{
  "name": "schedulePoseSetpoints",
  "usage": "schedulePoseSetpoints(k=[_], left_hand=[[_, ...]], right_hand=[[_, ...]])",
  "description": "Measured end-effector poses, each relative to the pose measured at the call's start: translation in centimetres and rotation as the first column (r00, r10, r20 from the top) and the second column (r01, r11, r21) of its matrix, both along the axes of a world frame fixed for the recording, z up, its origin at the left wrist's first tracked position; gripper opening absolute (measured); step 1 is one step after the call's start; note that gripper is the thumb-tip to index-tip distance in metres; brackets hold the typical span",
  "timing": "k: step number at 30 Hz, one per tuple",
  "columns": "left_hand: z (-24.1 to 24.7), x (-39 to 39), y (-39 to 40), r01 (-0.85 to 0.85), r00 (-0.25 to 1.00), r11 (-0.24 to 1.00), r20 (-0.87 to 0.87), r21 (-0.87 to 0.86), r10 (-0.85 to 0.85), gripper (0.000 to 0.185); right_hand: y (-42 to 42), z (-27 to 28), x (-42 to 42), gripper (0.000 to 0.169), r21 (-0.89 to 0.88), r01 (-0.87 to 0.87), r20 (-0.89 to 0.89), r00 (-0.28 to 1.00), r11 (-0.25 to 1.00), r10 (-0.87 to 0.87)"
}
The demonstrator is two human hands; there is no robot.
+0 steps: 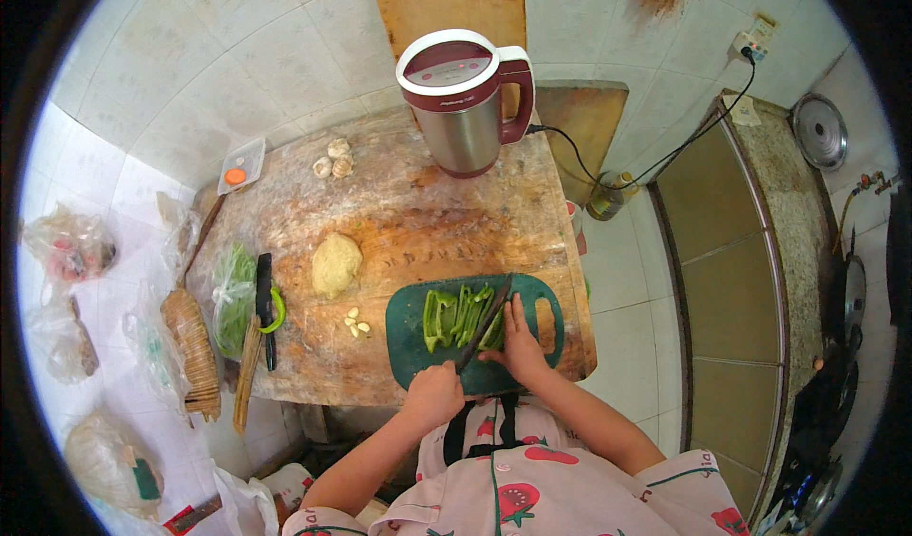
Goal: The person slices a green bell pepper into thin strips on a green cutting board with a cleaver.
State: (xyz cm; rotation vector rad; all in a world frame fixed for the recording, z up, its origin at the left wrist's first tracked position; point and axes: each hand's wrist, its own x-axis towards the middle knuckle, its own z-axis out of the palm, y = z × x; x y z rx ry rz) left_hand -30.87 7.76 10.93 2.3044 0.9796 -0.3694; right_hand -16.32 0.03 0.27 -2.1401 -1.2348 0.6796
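My left hand (436, 393) grips the handle of a kitchen knife (484, 326), whose dark blade slants up and to the right across a green cutting board (407, 315). Sliced green pepper (456, 315) lies in strips left of the blade. On the blade's right side, my right hand (526, 347) holds an uncut piece of green pepper (493, 333) between thumb and fingers, close to the blade. That piece is partly hidden by the hand and knife.
A soy milk maker (459, 122) stands at the back, its cord running right. Garlic bulbs (335, 158), a dough lump (337, 265), peeled garlic cloves (355, 322), bagged greens (235, 301), a black-handled knife (266, 308) and a curved green pepper (276, 310) lie on the wooden table (306, 215).
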Motion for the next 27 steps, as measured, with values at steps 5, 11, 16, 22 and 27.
schedulePoseSetpoints(k=[5, 11, 16, 22, 27], left_hand=[[-0.2, 0.7, -0.3, 0.01, 0.999, 0.999, -0.044, -0.034, -0.012, 0.021], [-0.6, 1.6, -0.5, -0.01, 1.0, 1.0, 0.016, 0.019, 0.01, 0.013], [-4.0, 3.1, -1.4, -0.01, 0.997, 0.999, 0.077, 0.052, 0.006, 0.019], [-3.8, 3.2, 0.2, -0.061, 0.987, 0.997, 0.15, 0.053, 0.053, 0.019], [-0.8, 1.4, 0.2, -0.081, 0.988, 0.997, 0.136, 0.01, 0.079, 0.02]], right_hand=[[0.0, 0.2, -0.1, 0.103, -0.006, 0.0, 0.019, 1.0, 1.0, 0.0], [-0.1, 0.1, -0.4, 0.104, 0.023, 0.003, -0.016, 1.0, 1.0, -0.003], [-0.4, -0.6, -0.3, 0.103, -0.015, -0.034, -0.049, 0.998, 0.999, 0.033], [-0.4, -0.5, 0.0, 0.101, 0.033, -0.028, 0.046, 0.999, 0.999, 0.026], [0.0, 0.8, 0.2, 0.1, 0.075, 0.039, -0.055, 0.998, 0.996, -0.035]])
